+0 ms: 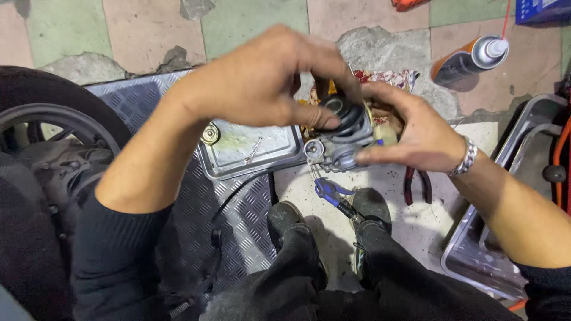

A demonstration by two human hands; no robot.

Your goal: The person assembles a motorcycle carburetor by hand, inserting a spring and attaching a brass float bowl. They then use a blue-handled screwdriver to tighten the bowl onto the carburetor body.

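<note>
A small grey metal carburetor (339,151) with a black rubber cap on top is held up between my hands above the floor. My left hand (262,80) reaches over it from the left, its fingers closed on the black cap (348,119). My right hand (410,128), with a metal bracelet on the wrist, grips the carburetor body from the right, thumb under it. Both sleeves are dark. My two dark shoes (285,220) rest on the floor just below.
A shallow metal tray (250,148) with a spring and a small round part lies on a checker-plate ramp (238,208). A scooter wheel (53,125) stands left. Pliers (416,184), a blue-handled tool (330,191), a spray can (470,59) and a steel bin (511,178) lie right.
</note>
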